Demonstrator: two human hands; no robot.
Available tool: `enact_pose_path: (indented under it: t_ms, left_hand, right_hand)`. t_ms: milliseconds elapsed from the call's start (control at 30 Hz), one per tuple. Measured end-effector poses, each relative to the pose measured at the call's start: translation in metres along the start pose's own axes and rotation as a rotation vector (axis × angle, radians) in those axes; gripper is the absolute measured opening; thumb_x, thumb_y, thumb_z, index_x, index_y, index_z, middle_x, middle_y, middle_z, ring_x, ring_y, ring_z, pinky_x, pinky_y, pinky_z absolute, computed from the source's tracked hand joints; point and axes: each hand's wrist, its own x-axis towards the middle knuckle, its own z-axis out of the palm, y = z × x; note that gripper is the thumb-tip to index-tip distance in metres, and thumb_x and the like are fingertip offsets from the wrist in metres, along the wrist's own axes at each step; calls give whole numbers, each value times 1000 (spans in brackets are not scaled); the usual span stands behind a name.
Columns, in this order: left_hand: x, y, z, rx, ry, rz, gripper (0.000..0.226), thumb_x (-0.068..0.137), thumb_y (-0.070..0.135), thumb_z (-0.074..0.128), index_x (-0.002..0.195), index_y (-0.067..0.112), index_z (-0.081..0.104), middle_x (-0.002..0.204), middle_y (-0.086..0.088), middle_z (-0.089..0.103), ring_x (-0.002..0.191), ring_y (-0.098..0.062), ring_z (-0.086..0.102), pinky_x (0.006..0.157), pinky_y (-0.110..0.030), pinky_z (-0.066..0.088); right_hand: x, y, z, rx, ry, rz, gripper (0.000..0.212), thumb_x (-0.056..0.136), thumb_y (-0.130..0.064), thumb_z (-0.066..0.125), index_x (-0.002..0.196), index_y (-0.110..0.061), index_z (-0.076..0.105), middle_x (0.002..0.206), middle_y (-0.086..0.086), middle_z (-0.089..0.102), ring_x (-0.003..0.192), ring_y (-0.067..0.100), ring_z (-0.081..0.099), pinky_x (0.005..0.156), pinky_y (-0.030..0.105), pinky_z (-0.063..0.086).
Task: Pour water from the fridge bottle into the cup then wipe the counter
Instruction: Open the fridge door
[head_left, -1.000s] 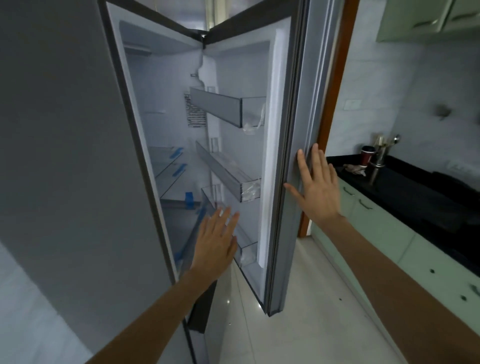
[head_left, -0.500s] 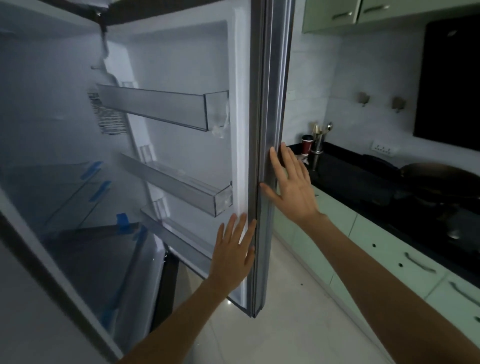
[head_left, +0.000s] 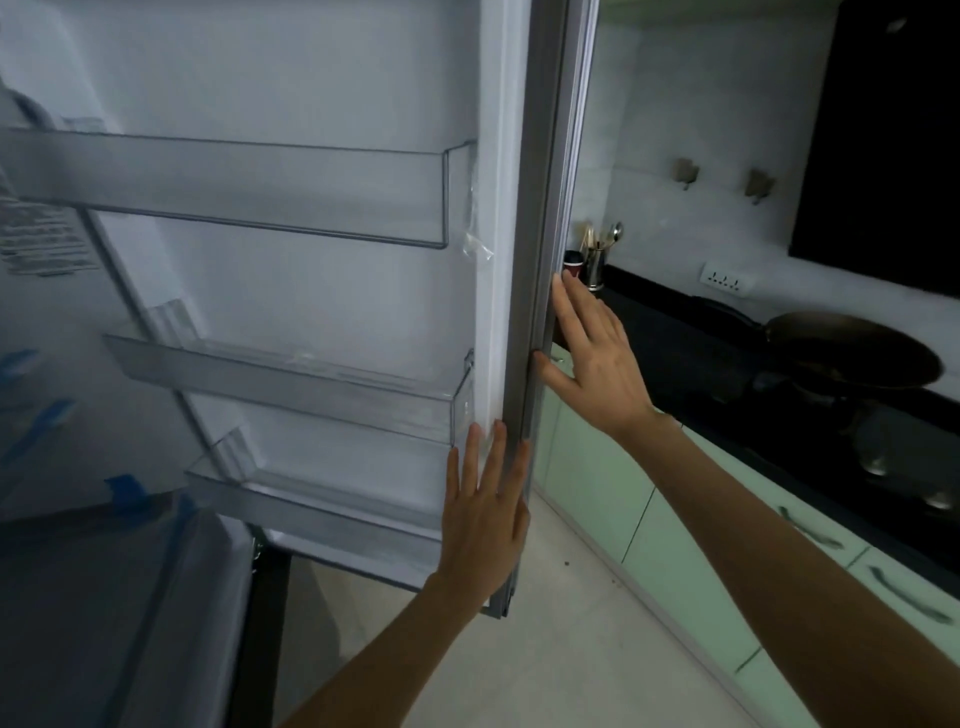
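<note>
The fridge door (head_left: 332, 291) stands wide open, its three clear door shelves holding nothing; no bottle shows. My left hand (head_left: 485, 512) lies flat with straight fingers against the door's inner edge near the bottom. Higher up, my right hand (head_left: 592, 358) presses its straight fingers on the door's outer grey edge (head_left: 545, 208), thumb spread. A dark red cup (head_left: 573, 263) with a black lid stands at the far end of the black counter (head_left: 670, 343), just past the door.
A steel utensil holder (head_left: 596, 267) stands beside the cup. A dark pan (head_left: 852, 353) sits on the stove at the right. Green cabinet drawers (head_left: 675, 540) run below the counter. Pale floor tiles (head_left: 561, 639) lie between fridge and cabinets. Fridge interior shelves with blue tape sit at the left.
The view has swung right and closer to the door. My left hand moved from the fridge opening to the door's inner edge; my right hand stays on the outer edge.
</note>
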Motion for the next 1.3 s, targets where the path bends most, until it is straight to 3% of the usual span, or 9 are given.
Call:
enact_pose_path:
  t_ms: [400, 700, 900, 1000, 1100, 1200, 1300]
  left_hand:
    - [91, 12, 64, 105, 94, -152, 68, 88, 20, 58, 150, 17, 30, 159, -12, 22, 148, -36, 11, 118, -55, 14]
    - [149, 16, 96, 223, 9, -330, 67, 91, 26, 52, 152, 19, 26, 160, -10, 18, 148, -37, 10, 117, -56, 13]
    - [166, 15, 100, 258, -27, -357, 60, 95, 27, 47, 151, 17, 29, 159, -12, 21, 147, -37, 14, 115, -59, 21]
    - [165, 12, 91, 265, -65, -364, 52, 100, 32, 34, 149, 16, 34, 158, -13, 25, 146, -37, 19, 113, -58, 26]
    - [153, 12, 79, 229, -72, -354, 52, 104, 36, 14, 146, 15, 37, 153, -14, 35, 142, -37, 29, 111, -58, 32]
    - [132, 9, 66, 230, -73, -381, 52, 104, 39, 13, 143, 17, 38, 150, -14, 41, 140, -36, 36, 109, -58, 34]
    - [104, 2, 49, 256, -78, -458, 53, 103, 39, 15, 141, 15, 42, 148, -14, 43, 138, -37, 38, 109, -59, 33]
  right_hand:
    - [73, 95, 61, 148, 12, -147, 75, 93, -39, 47, 152, -11, 11, 157, 13, 22, 146, 24, 19, 115, 53, 25]
    - [122, 145, 105, 234, -9, -246, 74, 93, -44, 43, 153, -14, 10, 158, 11, 20, 147, 26, 15, 112, 57, 27]
    - [141, 162, 119, 271, -47, -300, 73, 95, -48, 38, 153, -15, 9, 159, 11, 18, 148, 25, 13, 116, 52, 22]
    - [140, 163, 118, 290, -78, -299, 70, 98, -47, 37, 153, -16, 8, 159, 12, 17, 147, 25, 16, 117, 44, 21]
    - [122, 160, 118, 322, -86, -245, 63, 100, -44, 37, 152, -14, 17, 157, 15, 22, 144, 29, 22, 115, 45, 26]
    - [88, 153, 121, 372, -53, -184, 50, 101, -33, 42, 144, -10, 36, 149, 16, 37, 138, 29, 35, 111, 43, 34]
    - [53, 146, 129, 357, -60, -239, 38, 101, -29, 42, 129, -7, 55, 135, 17, 51, 127, 29, 47, 103, 43, 43]
